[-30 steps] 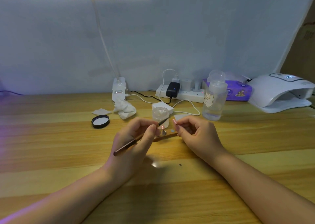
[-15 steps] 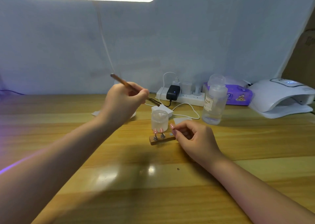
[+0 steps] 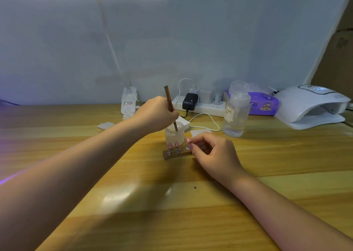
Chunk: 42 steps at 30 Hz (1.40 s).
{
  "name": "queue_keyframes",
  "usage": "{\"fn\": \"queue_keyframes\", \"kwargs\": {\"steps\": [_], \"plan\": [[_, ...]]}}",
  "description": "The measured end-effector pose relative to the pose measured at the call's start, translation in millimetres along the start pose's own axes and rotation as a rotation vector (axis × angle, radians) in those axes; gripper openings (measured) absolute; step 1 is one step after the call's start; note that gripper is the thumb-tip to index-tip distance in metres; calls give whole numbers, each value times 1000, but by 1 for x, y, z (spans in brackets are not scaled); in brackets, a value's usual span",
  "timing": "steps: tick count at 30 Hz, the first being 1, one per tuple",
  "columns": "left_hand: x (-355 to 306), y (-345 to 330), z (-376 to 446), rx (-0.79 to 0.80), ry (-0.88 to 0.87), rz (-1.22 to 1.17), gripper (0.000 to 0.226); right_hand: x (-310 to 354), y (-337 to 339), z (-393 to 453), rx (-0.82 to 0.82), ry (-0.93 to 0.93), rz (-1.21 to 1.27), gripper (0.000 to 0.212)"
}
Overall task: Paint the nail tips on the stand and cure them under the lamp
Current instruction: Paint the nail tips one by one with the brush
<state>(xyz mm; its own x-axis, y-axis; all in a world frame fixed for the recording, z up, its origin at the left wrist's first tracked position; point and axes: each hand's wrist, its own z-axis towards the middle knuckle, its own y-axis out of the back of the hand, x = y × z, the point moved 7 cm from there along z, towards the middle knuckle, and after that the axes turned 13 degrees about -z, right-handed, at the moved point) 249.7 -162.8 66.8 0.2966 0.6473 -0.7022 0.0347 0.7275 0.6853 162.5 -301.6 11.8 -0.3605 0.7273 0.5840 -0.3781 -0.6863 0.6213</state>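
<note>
A small wooden stand [image 3: 172, 154] lies on the table with two pink nail tips [image 3: 172, 145] standing upright on metal pegs. My right hand [image 3: 214, 155] pinches the stand's right end with curled fingers. Just behind the stand sits a small frosted cup [image 3: 172, 135]. My left hand [image 3: 158, 115] grips a brown-handled brush [image 3: 169, 101] nearly upright, its tip dipped into the cup. The white curing lamp [image 3: 313, 105] sits at the far right of the table.
A clear bottle labelled NAIL [image 3: 236, 111] stands right of the cup. Behind are a power strip [image 3: 200, 105] with a black adapter, white cables, a purple tissue pack [image 3: 261, 105], white pads and a desk lamp base [image 3: 129, 103]. The wall is close behind.
My left hand lifted the brush away from the nail tips, swung it up and back, and now dips its tip into the cup. My right hand stays at the stand.
</note>
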Motion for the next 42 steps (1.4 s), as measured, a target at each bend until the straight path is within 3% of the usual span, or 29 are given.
{"fn": "queue_keyframes", "kwargs": {"steps": [9, 18, 23, 30, 35, 42], "plan": [[0, 0, -3, -12, -4, 52, 26, -2, -1, 0, -3, 5, 6, 6], [-3, 26, -8, -258, -148, -35, 29, -1, -2, 0, 14, 9, 0, 9], [4, 20, -9, -224, -136, -32, 29, -1, -1, 0, 10, 13, -1, 9], [4, 44, -32, -407, -281, -348, 17, -2, -1, 0, 9, 7, 15, 9], [17, 42, -65, -376, -295, -697, 16, -7, -2, 0, 14, -38, 48, 6], [23, 9, -111, -306, -300, -908, 8, -8, -4, 1, 9, -47, 62, 7]]}}
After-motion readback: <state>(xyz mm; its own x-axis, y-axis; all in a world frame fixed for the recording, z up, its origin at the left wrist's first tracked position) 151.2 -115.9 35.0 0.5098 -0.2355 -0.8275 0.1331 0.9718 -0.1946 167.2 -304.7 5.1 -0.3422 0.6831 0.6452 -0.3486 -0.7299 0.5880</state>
